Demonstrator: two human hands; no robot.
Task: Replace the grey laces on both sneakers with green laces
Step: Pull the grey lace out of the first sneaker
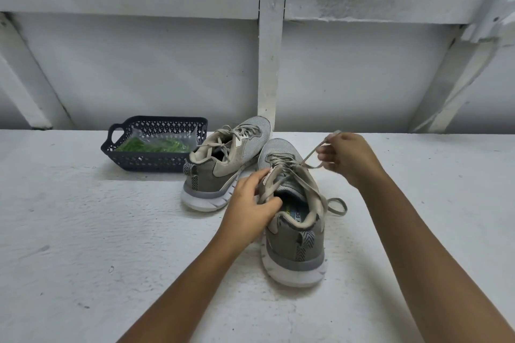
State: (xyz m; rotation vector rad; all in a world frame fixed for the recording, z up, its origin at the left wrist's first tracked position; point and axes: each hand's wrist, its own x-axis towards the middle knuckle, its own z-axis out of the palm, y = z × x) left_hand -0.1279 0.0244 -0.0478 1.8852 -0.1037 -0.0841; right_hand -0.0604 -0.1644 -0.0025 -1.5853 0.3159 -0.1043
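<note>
Two grey sneakers stand on a white surface, heels toward me. The near sneaker point(296, 231) is at the centre right, the far sneaker point(223, 164) just left of it and further back. Both carry grey laces. My left hand point(250, 203) grips the near sneaker's collar and tongue, with its thumb inside the opening. My right hand point(348, 156) pinches one end of that shoe's grey lace point(310, 156) and holds it up to the right. The other lace end point(337, 205) lies looped beside the shoe. Green laces point(150, 145) in a clear bag lie in a dark basket.
The dark blue perforated basket point(145, 161) with a handle sits at the back left, next to the far sneaker. A white wall with beams rises right behind the surface. Bare white surface stretches left, right and in front of the shoes.
</note>
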